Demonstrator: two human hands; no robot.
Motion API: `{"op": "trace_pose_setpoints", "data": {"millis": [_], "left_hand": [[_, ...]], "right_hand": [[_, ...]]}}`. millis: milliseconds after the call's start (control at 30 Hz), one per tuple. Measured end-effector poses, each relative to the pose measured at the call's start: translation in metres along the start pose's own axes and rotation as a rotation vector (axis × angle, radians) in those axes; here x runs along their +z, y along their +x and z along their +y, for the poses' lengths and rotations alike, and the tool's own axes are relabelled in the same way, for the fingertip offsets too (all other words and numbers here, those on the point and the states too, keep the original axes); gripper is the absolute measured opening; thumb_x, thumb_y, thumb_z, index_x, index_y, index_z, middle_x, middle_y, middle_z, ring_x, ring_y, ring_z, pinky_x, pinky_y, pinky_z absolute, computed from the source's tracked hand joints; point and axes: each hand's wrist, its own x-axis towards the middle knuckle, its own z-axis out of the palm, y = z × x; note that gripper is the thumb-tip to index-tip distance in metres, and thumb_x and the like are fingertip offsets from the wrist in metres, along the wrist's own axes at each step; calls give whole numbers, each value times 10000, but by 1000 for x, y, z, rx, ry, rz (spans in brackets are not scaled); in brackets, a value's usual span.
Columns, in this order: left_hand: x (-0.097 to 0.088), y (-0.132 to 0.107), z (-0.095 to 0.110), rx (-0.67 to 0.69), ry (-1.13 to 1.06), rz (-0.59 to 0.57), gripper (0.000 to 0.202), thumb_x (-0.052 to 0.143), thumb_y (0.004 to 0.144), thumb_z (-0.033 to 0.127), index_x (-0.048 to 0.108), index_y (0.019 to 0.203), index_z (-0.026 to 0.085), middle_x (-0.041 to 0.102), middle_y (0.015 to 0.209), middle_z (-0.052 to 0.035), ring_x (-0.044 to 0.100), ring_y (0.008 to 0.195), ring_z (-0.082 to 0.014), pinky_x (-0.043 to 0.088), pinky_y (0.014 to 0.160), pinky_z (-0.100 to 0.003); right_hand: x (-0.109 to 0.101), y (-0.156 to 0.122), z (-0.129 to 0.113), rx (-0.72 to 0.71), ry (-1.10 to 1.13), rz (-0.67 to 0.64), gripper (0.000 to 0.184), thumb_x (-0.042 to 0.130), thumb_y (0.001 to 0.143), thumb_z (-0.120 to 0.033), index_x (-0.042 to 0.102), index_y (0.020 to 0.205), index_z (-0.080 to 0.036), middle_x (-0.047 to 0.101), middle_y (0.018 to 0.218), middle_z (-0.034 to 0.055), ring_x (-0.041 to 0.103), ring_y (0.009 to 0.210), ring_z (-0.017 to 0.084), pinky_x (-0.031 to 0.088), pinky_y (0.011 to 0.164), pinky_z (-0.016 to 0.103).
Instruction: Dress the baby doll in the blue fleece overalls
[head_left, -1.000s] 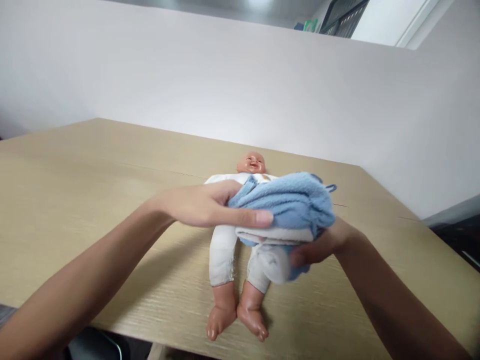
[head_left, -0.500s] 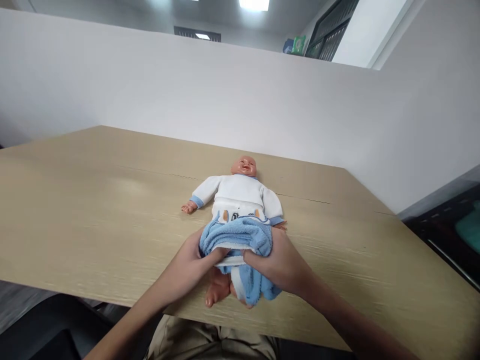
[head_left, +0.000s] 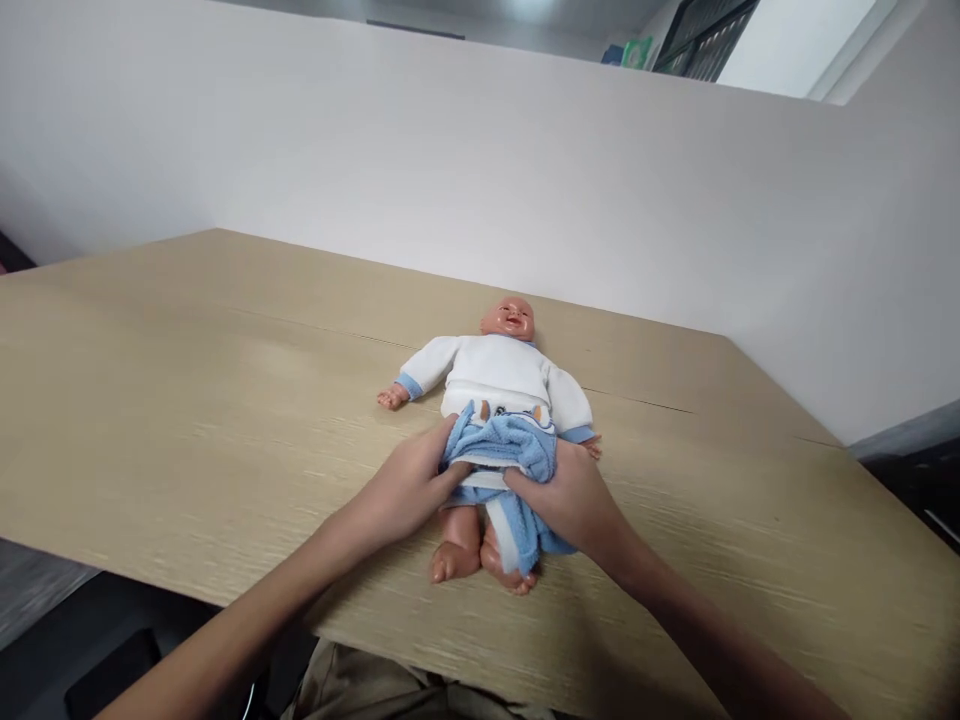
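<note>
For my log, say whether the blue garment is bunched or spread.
Bunched: the blue garment shows gathered folds between left hand and right hand.

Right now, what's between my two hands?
In the head view, a bunched blue garment fills that stretch, hiding part of the doll.

readable text: none; no word, number, brand or sign legible
blue garment (head_left: 521, 436): picture print (head_left: 501, 411) just beyond the fingers (head_left: 451, 482), dark eye-like mark between two orange patches; rest of print lost in the folds, no lettering legible
doll's white top (head_left: 496, 364): farther beyond the fingers, no lettering legible on the front
green item (head_left: 637, 53): well beyond the fingers and to their right, past the wall (head_left: 450, 150); too small and blurred to read
blue item (head_left: 613, 55): just left of the green one, same
</note>
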Motion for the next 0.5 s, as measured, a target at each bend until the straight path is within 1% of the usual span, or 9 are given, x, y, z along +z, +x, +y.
{"op": "trace_pose_setpoints", "data": {"millis": [100, 200, 267, 367, 433, 500], "left_hand": [[-7, 11, 0, 46, 65, -18, 302, 562, 1022, 267, 650, 1302, 197, 770, 1313, -130, 714, 1211, -348, 545, 1076, -503], [-15, 9, 5, 15, 57, -51, 240, 593, 1007, 263, 642, 1233, 198, 789, 1215, -101, 733, 1103, -329, 559, 975, -461], [-18, -3, 14, -28, 4, -66, 235, 608, 1018, 274, 646, 1243, 215, 793, 1225, -78, 736, 1110, -315, 560, 973, -440], [-18, -30, 31, -87, -71, -75, 291, 631, 1050, 313, 662, 1336, 268, 775, 1363, -54, 722, 1231, -307, 558, 1049, -408], [-16, -48, 37, -120, -91, -71, 394, 656, 1059, 361, 640, 1450, 319, 747, 1460, -41, 701, 1314, -318, 563, 1073, -389], [-12, -62, 38, -162, -103, -81, 499, 669, 1057, 397, 591, 1548, 361, 721, 1520, -28, 688, 1353, -332, 574, 1078, -383]], "right_hand": [[-4, 10, 1, 6, -94, 4, 175, 678, 846, -343, 654, 714, -232, 753, 704, 17, 678, 689, 217, 498, 727, 351], [-13, 13, -9, -1, -164, -18, 290, 671, 829, -377, 506, 621, -260, 643, 589, -16, 584, 595, 188, 414, 649, 343], [-21, 7, -20, -21, -174, -75, 332, 661, 826, -377, 448, 599, -262, 597, 564, -27, 533, 569, 172, 374, 622, 342], [-31, -10, -38, -71, -103, -210, 322, 647, 838, -330, 443, 604, -246, 579, 568, -43, 508, 551, 148, 344, 580, 323], [-33, -22, -46, -91, -44, -271, 289, 657, 836, -280, 465, 625, -234, 593, 578, -56, 518, 548, 133, 338, 556, 302], [-31, -30, -49, -106, -26, -306, 252, 665, 827, -238, 494, 642, -229, 626, 595, -59, 533, 550, 128, 344, 557, 294]]}}
